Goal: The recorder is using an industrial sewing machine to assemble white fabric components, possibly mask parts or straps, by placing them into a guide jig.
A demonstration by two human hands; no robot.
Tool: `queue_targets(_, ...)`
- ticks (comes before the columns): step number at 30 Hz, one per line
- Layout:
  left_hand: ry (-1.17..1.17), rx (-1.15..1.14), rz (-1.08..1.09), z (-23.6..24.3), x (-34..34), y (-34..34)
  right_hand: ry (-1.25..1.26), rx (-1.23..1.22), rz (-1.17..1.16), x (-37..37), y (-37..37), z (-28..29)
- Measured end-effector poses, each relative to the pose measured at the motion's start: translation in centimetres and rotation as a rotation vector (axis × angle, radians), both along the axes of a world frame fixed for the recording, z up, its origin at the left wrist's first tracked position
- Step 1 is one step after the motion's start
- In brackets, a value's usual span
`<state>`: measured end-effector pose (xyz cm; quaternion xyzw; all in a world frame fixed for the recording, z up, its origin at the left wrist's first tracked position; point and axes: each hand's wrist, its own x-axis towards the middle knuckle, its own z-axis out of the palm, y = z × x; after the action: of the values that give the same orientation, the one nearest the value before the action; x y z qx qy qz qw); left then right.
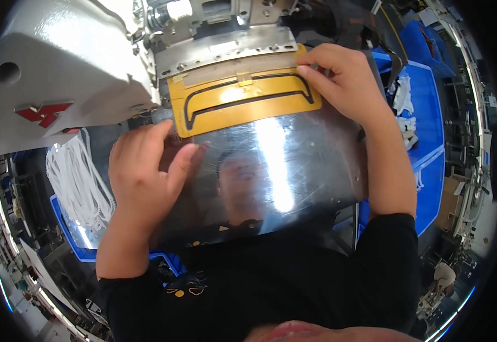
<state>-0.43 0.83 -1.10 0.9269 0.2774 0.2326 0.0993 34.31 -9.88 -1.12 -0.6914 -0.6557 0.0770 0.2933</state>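
Observation:
A flat yellow sewing template [248, 105] with a dark curved slot lies on the shiny metal table, its far edge by a metal clamp bar [225, 50]. A translucent strip [208, 75] runs along its far part, with a small yellow tab at the middle. At the template's far right corner, my right hand [342, 80] pinches the edge between thumb and forefinger. My left hand [145, 165] is open at the near left corner, thumb and fingers apart, the forefinger close to the template's edge. Whether that fingertip touches it, I cannot tell.
A large white machine head [60, 68] stands close on the left. Below it hangs a bundle of white cords [77, 182] over a blue bin [80, 251]. On the right are blue bins [428, 114] with white pieces inside. The metal table [317, 171] reflects a bright light.

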Motion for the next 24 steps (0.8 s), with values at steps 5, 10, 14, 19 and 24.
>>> queue_targets(5, -0.156, -0.099, 0.180, -0.8, -0.1, 2.2, 0.019, -0.018, 0.008, 0.0, -0.2, 0.1)
queue_targets(10, -0.064, -0.129, 0.105, -0.5, 0.1, 0.6, -0.077, -0.050, 0.095, -0.4, -0.1, 0.2)
queue_targets(14, -0.031, -0.109, 0.029, -0.6, 0.3, 0.6, -0.089, -0.069, 0.094, -0.5, 0.2, 0.0)
queue_targets(19, -0.018, -0.103, -0.006, -0.6, 0.0, 0.7, -0.109, -0.058, 0.084, -0.3, -0.1, -0.1)
queue_targets(24, -0.014, -0.085, -0.030, -0.6, 0.2, 0.7, -0.390, 0.146, 0.183, -0.7, 0.0, -0.1)
